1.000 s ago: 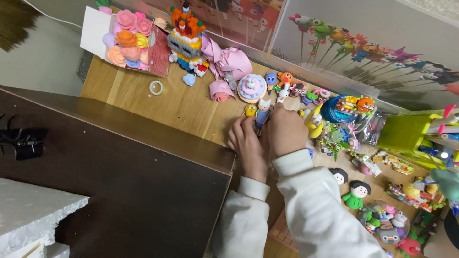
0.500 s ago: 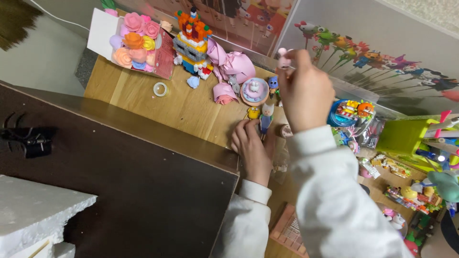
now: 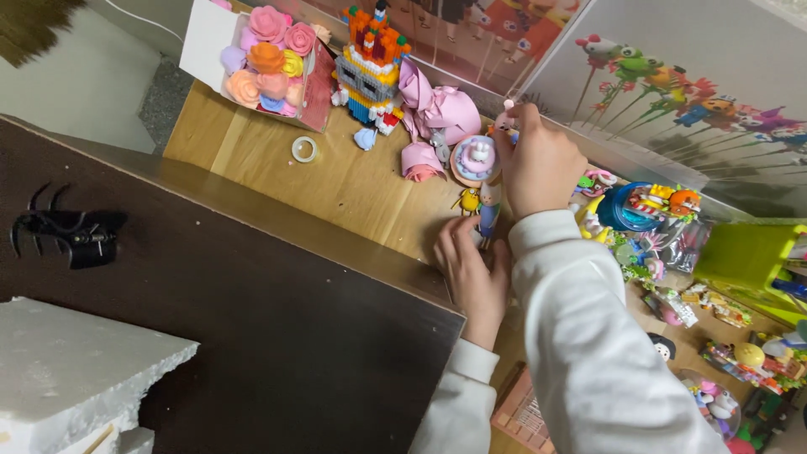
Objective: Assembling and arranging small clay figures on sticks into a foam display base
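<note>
Small pink figurine [image 3: 507,120] held above the wooden desk [image 3: 353,185].

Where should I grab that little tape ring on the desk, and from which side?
Pinch the tape ring across its rim from straight above, one finger in the hole. It lies flat on bare wood desk, so its sides offer little to hold, and nothing crowds it.

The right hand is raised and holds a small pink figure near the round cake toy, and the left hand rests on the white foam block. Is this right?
Not quite. In the head view the left hand rests on the wooden shelf, not on the foam block. The right hand holds the small pink figure near the round cake toy.
</note>
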